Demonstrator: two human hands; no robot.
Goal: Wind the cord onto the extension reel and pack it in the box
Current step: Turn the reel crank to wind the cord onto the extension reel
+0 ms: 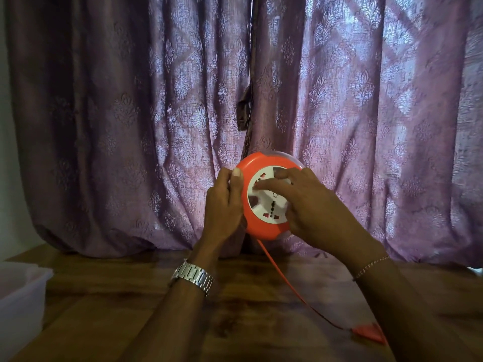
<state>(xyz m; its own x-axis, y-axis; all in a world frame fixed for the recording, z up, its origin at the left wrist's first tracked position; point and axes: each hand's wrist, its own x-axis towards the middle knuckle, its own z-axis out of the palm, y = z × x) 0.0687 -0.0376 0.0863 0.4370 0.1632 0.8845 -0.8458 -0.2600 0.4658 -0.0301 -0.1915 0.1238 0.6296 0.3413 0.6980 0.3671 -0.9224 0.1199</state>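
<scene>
I hold a round orange extension reel (257,228) with a white socket face up above the wooden table (130,309), in front of the curtain. My left hand (224,205) grips its left rim, thumb over the front edge. My right hand (308,205) lies on the white face, fingers spread across the sockets. An orange cord (285,278) runs from the reel's bottom down to the right, ending at an orange plug (369,333) lying on the table beside my right forearm. A translucent white box (21,296) stands at the left edge.
A purple patterned curtain (130,126) hangs right behind the reel, its hem resting on the back of the table. A metal watch is on my left wrist and a thin bracelet on my right.
</scene>
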